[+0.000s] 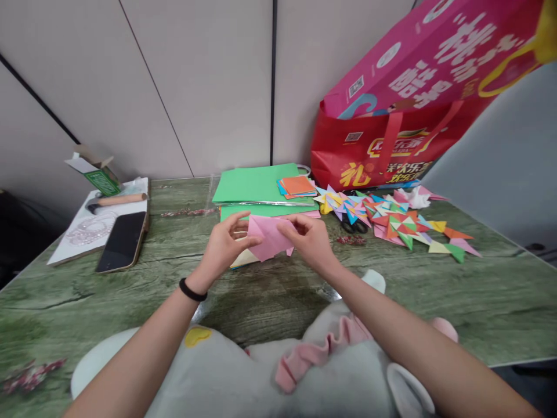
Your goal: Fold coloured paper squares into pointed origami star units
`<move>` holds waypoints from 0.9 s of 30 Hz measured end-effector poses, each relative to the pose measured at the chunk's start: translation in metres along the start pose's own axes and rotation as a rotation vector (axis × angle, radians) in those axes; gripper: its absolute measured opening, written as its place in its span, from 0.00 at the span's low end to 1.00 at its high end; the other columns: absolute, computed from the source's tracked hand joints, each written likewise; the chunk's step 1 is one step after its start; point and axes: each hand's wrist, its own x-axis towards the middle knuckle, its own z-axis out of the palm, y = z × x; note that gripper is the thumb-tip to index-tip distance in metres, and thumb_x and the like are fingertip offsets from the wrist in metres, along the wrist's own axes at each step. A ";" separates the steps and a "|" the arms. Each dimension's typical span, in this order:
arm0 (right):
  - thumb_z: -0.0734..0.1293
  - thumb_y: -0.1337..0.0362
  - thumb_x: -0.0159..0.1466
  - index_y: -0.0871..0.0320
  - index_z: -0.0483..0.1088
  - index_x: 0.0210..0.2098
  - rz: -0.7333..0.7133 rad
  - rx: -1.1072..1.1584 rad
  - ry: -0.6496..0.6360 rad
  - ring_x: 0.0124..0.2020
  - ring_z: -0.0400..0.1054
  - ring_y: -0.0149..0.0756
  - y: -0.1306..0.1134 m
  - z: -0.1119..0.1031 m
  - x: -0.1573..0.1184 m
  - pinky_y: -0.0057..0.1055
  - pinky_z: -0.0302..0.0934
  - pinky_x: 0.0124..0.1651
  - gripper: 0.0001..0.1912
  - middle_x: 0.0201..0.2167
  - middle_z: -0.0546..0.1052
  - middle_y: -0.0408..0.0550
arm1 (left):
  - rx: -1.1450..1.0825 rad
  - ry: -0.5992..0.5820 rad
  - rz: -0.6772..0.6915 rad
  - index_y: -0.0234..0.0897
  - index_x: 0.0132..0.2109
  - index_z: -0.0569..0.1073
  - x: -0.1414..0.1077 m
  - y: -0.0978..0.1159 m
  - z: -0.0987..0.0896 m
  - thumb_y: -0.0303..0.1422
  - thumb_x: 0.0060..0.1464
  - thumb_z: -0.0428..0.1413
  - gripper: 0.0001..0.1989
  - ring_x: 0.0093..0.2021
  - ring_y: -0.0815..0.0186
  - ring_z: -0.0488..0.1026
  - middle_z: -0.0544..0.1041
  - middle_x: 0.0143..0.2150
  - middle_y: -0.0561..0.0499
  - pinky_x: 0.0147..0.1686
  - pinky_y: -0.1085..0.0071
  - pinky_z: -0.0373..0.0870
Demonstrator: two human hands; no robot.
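A pink sheet of paper [268, 237] is held up in front of me, with a crease or folded edge near its upper left. My left hand [232, 241] pinches its left side between thumb and fingers. At the upper right corner, my right hand [310, 235] grips the same sheet, thumb in front and fingers curled behind. Behind and below the sheet lie papers in green [256, 184] and other colours, partly hidden by my hands. A small stack of square papers with an orange top [298, 186] rests on the green pile.
Folded paper stars [400, 223] and black scissors [353, 226] lie right of my hands. Red and pink bags [348, 145] stand behind them. A phone [122, 242], a wooden-handled tool [117, 200] and a small green box [101, 177] are at left. A grey plush toy [243, 377] is in front.
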 end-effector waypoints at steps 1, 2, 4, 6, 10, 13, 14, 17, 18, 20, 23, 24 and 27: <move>0.65 0.62 0.54 0.62 0.71 0.27 -0.028 -0.025 0.017 0.25 0.64 0.29 -0.001 -0.001 0.000 0.26 0.58 0.28 0.09 0.23 0.73 0.45 | 0.060 0.056 0.048 0.34 0.46 0.70 0.001 0.001 -0.001 0.31 0.32 0.65 0.28 0.34 0.67 0.72 0.75 0.33 0.49 0.35 0.70 0.69; 0.65 0.63 0.54 0.62 0.72 0.28 -0.058 -0.047 0.032 0.25 0.65 0.30 -0.002 -0.001 -0.001 0.26 0.58 0.28 0.08 0.24 0.74 0.45 | 0.113 0.097 0.089 0.34 0.46 0.70 0.001 0.002 -0.001 0.31 0.33 0.65 0.28 0.31 0.69 0.71 0.74 0.30 0.51 0.32 0.72 0.68; 0.64 0.64 0.54 0.61 0.72 0.29 -0.129 -0.087 0.052 0.28 0.67 0.32 -0.004 -0.002 -0.003 0.27 0.60 0.31 0.07 0.26 0.75 0.46 | 0.165 0.117 0.134 0.33 0.48 0.69 -0.001 0.005 -0.002 0.32 0.38 0.63 0.26 0.23 0.72 0.67 0.70 0.23 0.56 0.25 0.76 0.65; 0.64 0.65 0.55 0.60 0.73 0.30 -0.216 -0.130 0.062 0.30 0.67 0.33 -0.006 -0.001 -0.004 0.29 0.61 0.34 0.07 0.28 0.75 0.47 | 0.143 0.064 0.119 0.34 0.50 0.68 -0.005 0.008 -0.001 0.33 0.43 0.60 0.25 0.17 0.75 0.63 0.68 0.18 0.58 0.19 0.77 0.62; 0.63 0.67 0.57 0.57 0.73 0.31 -0.370 -0.182 0.067 0.32 0.67 0.32 -0.009 -0.001 -0.007 0.29 0.61 0.35 0.07 0.29 0.74 0.47 | 0.020 -0.029 0.040 0.33 0.45 0.73 -0.010 0.012 0.004 0.34 0.43 0.60 0.20 0.20 0.70 0.71 0.76 0.23 0.52 0.23 0.73 0.70; 0.64 0.68 0.56 0.55 0.74 0.30 -0.423 -0.220 0.060 0.33 0.67 0.33 -0.010 -0.001 -0.008 0.30 0.60 0.37 0.06 0.29 0.73 0.46 | -0.054 -0.023 0.019 0.32 0.36 0.77 -0.010 0.013 0.006 0.33 0.40 0.61 0.13 0.27 0.64 0.75 0.79 0.29 0.47 0.32 0.66 0.74; 0.64 0.69 0.56 0.55 0.74 0.30 -0.432 -0.231 0.054 0.33 0.66 0.33 -0.010 -0.001 -0.008 0.31 0.60 0.38 0.06 0.29 0.73 0.46 | -0.064 -0.010 0.018 0.32 0.34 0.77 -0.009 0.013 0.006 0.33 0.40 0.61 0.11 0.28 0.63 0.76 0.79 0.29 0.47 0.33 0.66 0.74; 0.65 0.70 0.55 0.54 0.74 0.28 -0.443 -0.235 0.026 0.36 0.66 0.35 -0.010 -0.002 -0.007 0.33 0.60 0.40 0.06 0.31 0.72 0.46 | -0.035 0.051 0.027 0.34 0.32 0.78 -0.008 0.013 0.006 0.31 0.38 0.62 0.09 0.28 0.62 0.76 0.79 0.28 0.49 0.35 0.66 0.74; 0.66 0.70 0.54 0.54 0.74 0.28 -0.444 -0.231 0.018 0.37 0.66 0.35 -0.010 -0.001 -0.007 0.34 0.60 0.40 0.06 0.32 0.72 0.46 | -0.008 0.075 0.042 0.35 0.31 0.78 -0.008 0.013 0.006 0.30 0.38 0.62 0.08 0.29 0.62 0.76 0.79 0.27 0.49 0.35 0.66 0.74; 0.66 0.71 0.53 0.54 0.74 0.28 -0.444 -0.220 0.019 0.38 0.65 0.36 -0.010 -0.001 -0.007 0.34 0.60 0.41 0.07 0.34 0.71 0.47 | 0.058 0.127 0.101 0.37 0.29 0.79 -0.009 0.013 0.005 0.30 0.38 0.62 0.06 0.31 0.63 0.76 0.80 0.29 0.50 0.36 0.68 0.73; 0.67 0.70 0.53 0.54 0.74 0.28 -0.452 -0.198 0.054 0.40 0.65 0.36 -0.011 0.000 -0.007 0.34 0.60 0.41 0.06 0.34 0.70 0.47 | 0.136 0.189 0.212 0.40 0.29 0.79 -0.010 0.014 0.005 0.29 0.39 0.62 0.05 0.33 0.64 0.76 0.80 0.30 0.52 0.38 0.69 0.72; 0.67 0.70 0.53 0.55 0.74 0.28 -0.454 -0.192 0.064 0.40 0.65 0.36 -0.011 0.000 -0.007 0.34 0.60 0.41 0.05 0.34 0.70 0.47 | 0.146 0.205 0.236 0.41 0.29 0.79 -0.011 0.014 0.005 0.29 0.39 0.62 0.05 0.33 0.64 0.76 0.80 0.31 0.53 0.38 0.69 0.72; 0.68 0.68 0.53 0.54 0.74 0.27 -0.455 -0.163 0.079 0.41 0.64 0.36 -0.012 0.000 -0.007 0.34 0.60 0.43 0.03 0.35 0.69 0.47 | 0.129 0.240 0.255 0.41 0.29 0.79 -0.011 0.012 0.004 0.30 0.40 0.62 0.04 0.33 0.64 0.76 0.80 0.30 0.53 0.37 0.69 0.72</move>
